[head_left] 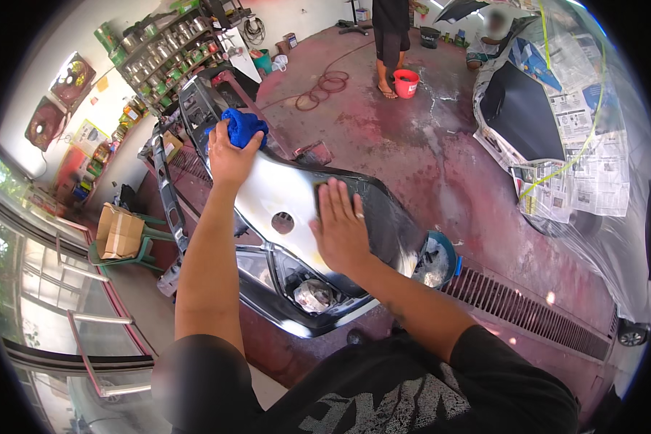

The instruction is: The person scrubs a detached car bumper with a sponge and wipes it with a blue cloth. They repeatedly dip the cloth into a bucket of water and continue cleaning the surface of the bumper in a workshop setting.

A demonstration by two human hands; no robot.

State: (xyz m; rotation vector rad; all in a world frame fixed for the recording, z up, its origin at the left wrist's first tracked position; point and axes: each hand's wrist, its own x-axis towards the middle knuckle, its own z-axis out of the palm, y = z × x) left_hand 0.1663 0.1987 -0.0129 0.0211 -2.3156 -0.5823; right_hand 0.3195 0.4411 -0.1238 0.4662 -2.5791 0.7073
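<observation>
Bunched in my left hand [231, 160] is a wet-looking blue cloth [247, 129], held at the upper end of a car body panel [264, 189]. The panel is white on its left and grey-black on its right, with a round hole in the white part. My right hand [340, 226] lies flat on the panel where white meets dark, fingers stretched out and palm down. A small olive-dark edge [317, 192] shows beside its fingertips; whether it is a thin pad or bare surface, I cannot tell. What lies under the palm is hidden.
A teal bucket [441, 259] stands right of the panel, near a floor grate [528, 312]. Another person stands by a red bucket [406, 83]; one more crouches farther back. A car covered in newspaper [582, 159] and plastic is at right. Shelves of cans [168, 54] line the left.
</observation>
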